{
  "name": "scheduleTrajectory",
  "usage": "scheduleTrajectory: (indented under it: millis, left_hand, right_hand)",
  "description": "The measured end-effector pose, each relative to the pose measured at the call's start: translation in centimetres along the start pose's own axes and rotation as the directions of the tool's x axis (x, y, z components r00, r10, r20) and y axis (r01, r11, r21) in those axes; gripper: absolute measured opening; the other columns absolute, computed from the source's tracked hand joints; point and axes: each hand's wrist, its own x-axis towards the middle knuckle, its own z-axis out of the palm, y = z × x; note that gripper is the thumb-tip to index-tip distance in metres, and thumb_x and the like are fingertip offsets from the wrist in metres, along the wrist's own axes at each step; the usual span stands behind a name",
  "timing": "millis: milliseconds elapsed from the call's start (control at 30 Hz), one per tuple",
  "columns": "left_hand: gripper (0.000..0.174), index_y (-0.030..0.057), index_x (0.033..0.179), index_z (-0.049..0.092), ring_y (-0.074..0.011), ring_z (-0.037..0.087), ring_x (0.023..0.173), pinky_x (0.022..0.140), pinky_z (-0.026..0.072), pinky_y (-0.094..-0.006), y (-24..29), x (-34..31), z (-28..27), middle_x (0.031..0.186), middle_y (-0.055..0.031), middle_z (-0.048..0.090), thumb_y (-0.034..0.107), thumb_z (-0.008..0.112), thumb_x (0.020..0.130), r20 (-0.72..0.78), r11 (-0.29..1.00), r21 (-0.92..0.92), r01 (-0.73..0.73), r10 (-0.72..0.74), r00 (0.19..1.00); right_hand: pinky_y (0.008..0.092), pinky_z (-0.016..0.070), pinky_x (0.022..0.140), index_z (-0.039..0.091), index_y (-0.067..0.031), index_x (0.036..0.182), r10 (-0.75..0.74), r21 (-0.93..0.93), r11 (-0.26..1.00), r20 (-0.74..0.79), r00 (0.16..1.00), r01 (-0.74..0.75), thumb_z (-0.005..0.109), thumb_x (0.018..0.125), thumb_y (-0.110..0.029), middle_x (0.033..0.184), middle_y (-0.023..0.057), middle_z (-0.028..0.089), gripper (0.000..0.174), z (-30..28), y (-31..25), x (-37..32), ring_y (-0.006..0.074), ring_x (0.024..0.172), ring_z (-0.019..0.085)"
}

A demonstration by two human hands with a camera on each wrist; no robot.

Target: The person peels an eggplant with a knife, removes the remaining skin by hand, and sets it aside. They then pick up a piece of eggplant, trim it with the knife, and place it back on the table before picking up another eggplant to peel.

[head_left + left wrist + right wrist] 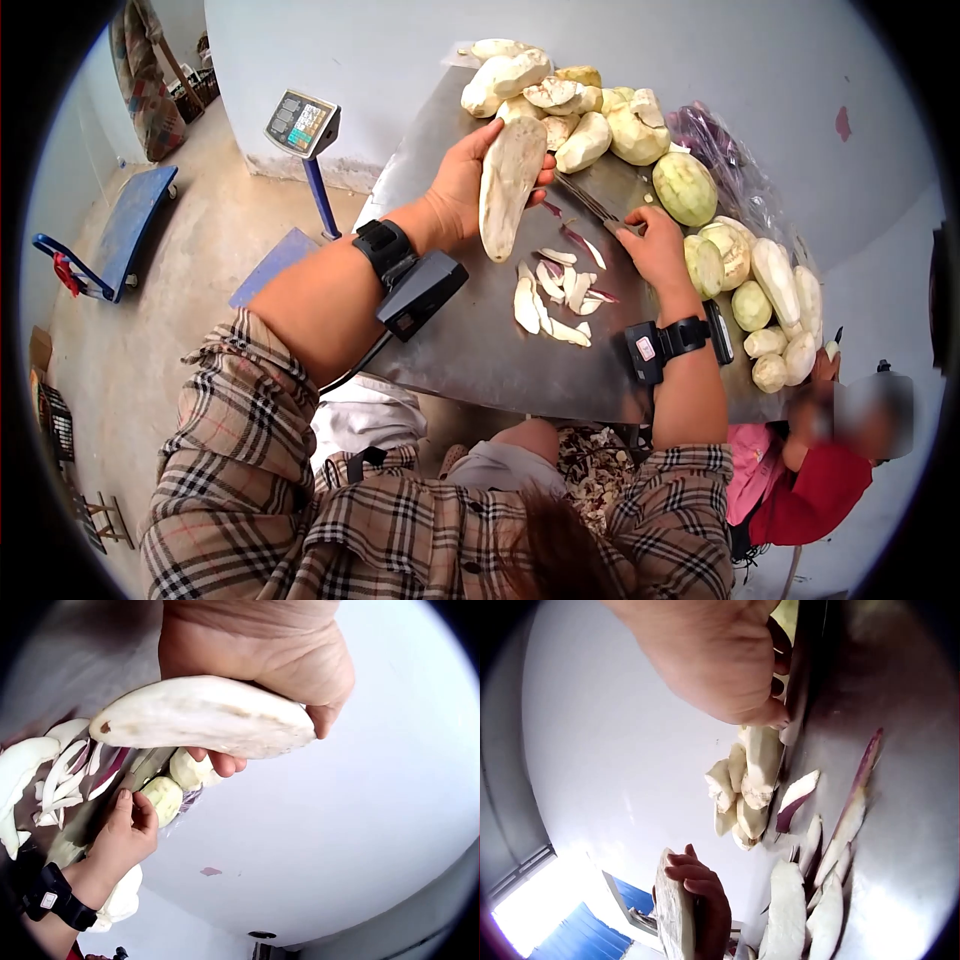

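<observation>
My left hand (462, 185) holds up a long, peeled, pale eggplant (512, 190), thumb on one side and fingertips showing past the other. In the left wrist view, the eggplant (202, 720) has brownish streaks and a small dark spot at one end. Low over the metal table, my right hand (660, 250) grips a thin knife (590, 200), whose blade points toward the far pile. The right wrist view shows the thumb against the knife (799, 697); the curled fingers are partly hidden. Between the hands lie white peelings (565, 290) with purple skin.
Peeled eggplants (583, 143) are heaped at the table's far edge, with rounder greenish ones (685, 190) along the right. A purple plastic bag (735, 160) lies behind them. Left stand a scale (302, 123) and a blue trolley (140, 225). Another person in red (815, 495) is at the right.
</observation>
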Motion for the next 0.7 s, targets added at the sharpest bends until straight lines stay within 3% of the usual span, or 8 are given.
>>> scheduleTrajectory:
  millis: [100, 200, 367, 467, 567, 700]
  left_hand:
    - [0.058, 0.0002, 0.13, 0.042, -0.0256, 0.06, 0.098, 0.083, 0.0501, -0.0364, 0.1, 0.1, -0.5, 0.116, -0.0162, 0.057, 0.045, 0.027, 0.096, -0.003, 0.999, -0.032, -0.032, 0.032, 0.999]
    - [0.063, 0.0002, 0.131, 0.041, -0.0268, 0.06, 0.1, 0.083, 0.0506, -0.0359, 0.0, 0.6, -1.4, 0.117, -0.0174, 0.057, 0.05, 0.024, 0.097, -0.018, 0.997, -0.041, -0.061, 0.06, 0.998]
    - [0.068, 0.0008, 0.129, 0.043, -0.0264, 0.062, 0.098, 0.079, 0.0533, -0.0334, -0.1, 0.4, -0.6, 0.112, -0.0165, 0.059, 0.058, 0.028, 0.093, -0.099, 0.99, 0.073, -0.118, 0.125, 0.987]
    - [0.069, 0.0012, 0.127, 0.044, -0.0258, 0.063, 0.095, 0.077, 0.0543, -0.032, 0.0, 0.3, -0.8, 0.11, -0.0165, 0.06, 0.059, 0.032, 0.092, -0.059, 0.989, 0.076, -0.13, 0.135, 0.989]
    - [0.068, 0.0011, 0.127, 0.044, -0.026, 0.064, 0.094, 0.076, 0.0547, -0.0321, 0.1, 0.4, -1.0, 0.109, -0.0171, 0.06, 0.058, 0.034, 0.092, -0.009, 0.995, 0.019, -0.095, 0.095, 0.995]
    - [0.066, 0.0012, 0.125, 0.046, -0.0255, 0.064, 0.094, 0.075, 0.0549, -0.0319, 0.0, 0.5, -1.1, 0.106, -0.0162, 0.062, 0.057, 0.036, 0.092, 0.006, 0.996, 0.01, -0.09, 0.09, 0.996]
  right_hand:
    - [0.0348, 0.0482, 0.07, 0.063, -0.0003, 0.086, 0.046, 0.1, 0.994, 0.025, 0.999, -0.048, 0.065, 0.075, -0.013, 0.087, 0.0131, 0.062, 0.017, -0.4, -2.0, 0.2, 0.0287, 0.079, 0.061]
    - [0.0328, 0.0488, 0.07, 0.064, -0.0004, 0.089, -0.1, 0.201, 0.977, 0.151, 0.983, 0.069, 0.064, 0.077, -0.013, 0.089, 0.0125, 0.062, 0.017, -0.6, -4.3, 0.5, 0.0276, 0.078, 0.061]
    - [0.0381, 0.045, 0.088, 0.058, -0.0026, 0.113, -0.179, 0.048, 0.984, 0.383, 0.906, 0.175, 0.054, 0.081, -0.012, 0.108, 0.0163, 0.059, 0.034, -0.4, -7.0, 1.8, 0.0325, 0.101, 0.056]
    - [0.0382, 0.0442, 0.089, 0.058, -0.0036, 0.114, -0.328, -0.002, 0.937, 0.33, 0.885, 0.349, 0.053, 0.08, -0.01, 0.111, 0.015, 0.058, 0.035, 1.6, -5.7, 2.7, 0.0321, 0.103, 0.055]
    - [0.0385, 0.0441, 0.089, 0.06, -0.0036, 0.11, -0.305, -0.079, 0.93, 0.38, 0.873, 0.359, 0.052, 0.079, -0.009, 0.109, 0.0143, 0.058, 0.033, 2.7, -5.7, 2.5, 0.0318, 0.101, 0.055]
    - [0.0388, 0.0447, 0.087, 0.063, -0.0029, 0.102, -0.263, 0.042, 0.96, 0.485, 0.834, 0.278, 0.053, 0.078, -0.008, 0.104, 0.0142, 0.059, 0.027, 2.1, -6.5, 2.6, 0.0322, 0.097, 0.056]
